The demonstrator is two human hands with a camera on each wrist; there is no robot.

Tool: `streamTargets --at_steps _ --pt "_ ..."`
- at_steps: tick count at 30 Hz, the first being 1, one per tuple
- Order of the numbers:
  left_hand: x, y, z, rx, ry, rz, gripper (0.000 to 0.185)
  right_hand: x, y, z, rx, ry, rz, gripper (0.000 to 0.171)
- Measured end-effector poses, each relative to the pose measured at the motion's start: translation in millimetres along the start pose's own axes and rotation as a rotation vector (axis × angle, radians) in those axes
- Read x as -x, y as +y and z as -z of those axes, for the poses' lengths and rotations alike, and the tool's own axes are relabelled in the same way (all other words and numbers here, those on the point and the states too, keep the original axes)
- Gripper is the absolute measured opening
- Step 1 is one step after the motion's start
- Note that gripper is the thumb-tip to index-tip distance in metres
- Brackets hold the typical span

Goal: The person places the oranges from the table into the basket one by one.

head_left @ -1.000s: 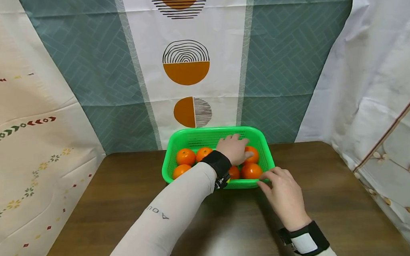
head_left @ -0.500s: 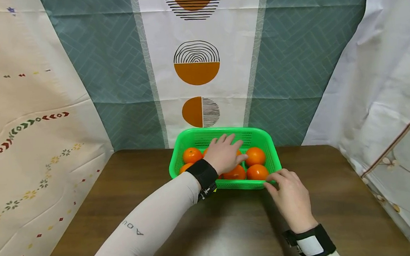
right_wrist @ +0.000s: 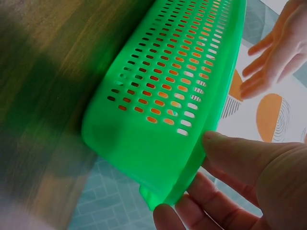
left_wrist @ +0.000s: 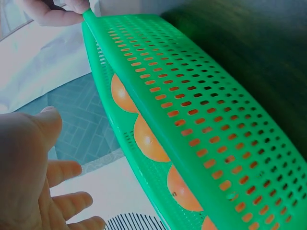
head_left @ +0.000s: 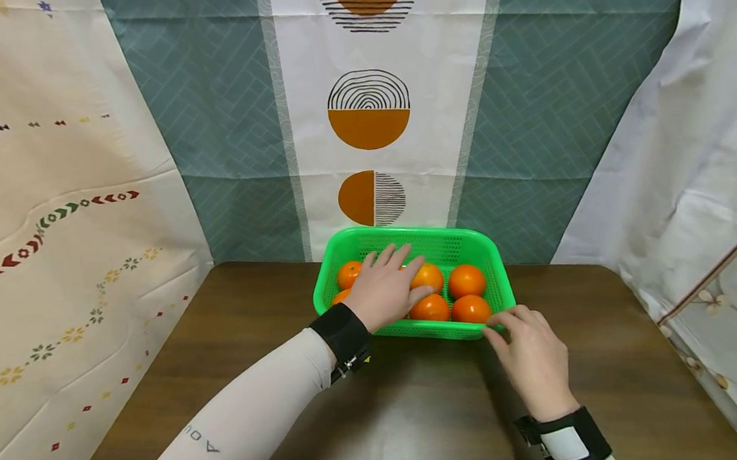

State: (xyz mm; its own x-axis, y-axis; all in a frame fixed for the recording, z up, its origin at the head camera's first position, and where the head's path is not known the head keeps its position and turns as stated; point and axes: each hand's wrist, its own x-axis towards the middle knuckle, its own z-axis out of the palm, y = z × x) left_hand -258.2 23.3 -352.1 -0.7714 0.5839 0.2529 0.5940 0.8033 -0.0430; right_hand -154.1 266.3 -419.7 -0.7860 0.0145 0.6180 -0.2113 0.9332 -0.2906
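Note:
A green plastic basket [head_left: 415, 331] with slotted walls stands at the back of the table, holding several oranges [head_left: 467, 281]. My left hand [head_left: 383, 290] hovers over its left half with fingers spread, hiding part of the fruit. In the left wrist view this hand [left_wrist: 29, 172] is apart from the basket wall, with nothing in its fingers. My right hand [head_left: 531, 354] pinches the basket's front right corner. The right wrist view shows its thumb [right_wrist: 225, 143] on the rim and its fingers curled beneath the edge.
The brown wooden table [head_left: 408, 400] extends in front of the basket and to both sides. A patterned cloth [head_left: 237, 211] hangs right behind it. Pale cloths hang along the left [head_left: 87, 281] and right [head_left: 699, 218] sides.
My left hand has moved left across the basket, uncovering oranges on the right. The right hand stays at the corner. The whole scene has shifted slightly right in the head view.

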Motion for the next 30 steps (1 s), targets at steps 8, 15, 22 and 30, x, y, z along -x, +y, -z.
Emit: streamTargets --at_steps 8,15,22,30 --pt "20.1 -6.7 1.9 -0.023 0.023 0.002 0.063 -5.0 5.6 2.6 0.015 0.002 0.030 0.019" --pt "32.3 -11.1 1.8 0.010 0.052 0.035 0.065 -7.2 11.2 5.6 0.034 0.000 0.040 0.020" --pt "41.8 -14.5 5.5 0.017 0.073 0.064 0.065 -9.7 17.5 11.6 0.048 -0.008 0.042 0.020" --pt "58.8 -28.8 0.9 -0.012 0.123 0.109 0.069 -11.6 19.7 12.3 0.058 -0.013 0.043 0.022"
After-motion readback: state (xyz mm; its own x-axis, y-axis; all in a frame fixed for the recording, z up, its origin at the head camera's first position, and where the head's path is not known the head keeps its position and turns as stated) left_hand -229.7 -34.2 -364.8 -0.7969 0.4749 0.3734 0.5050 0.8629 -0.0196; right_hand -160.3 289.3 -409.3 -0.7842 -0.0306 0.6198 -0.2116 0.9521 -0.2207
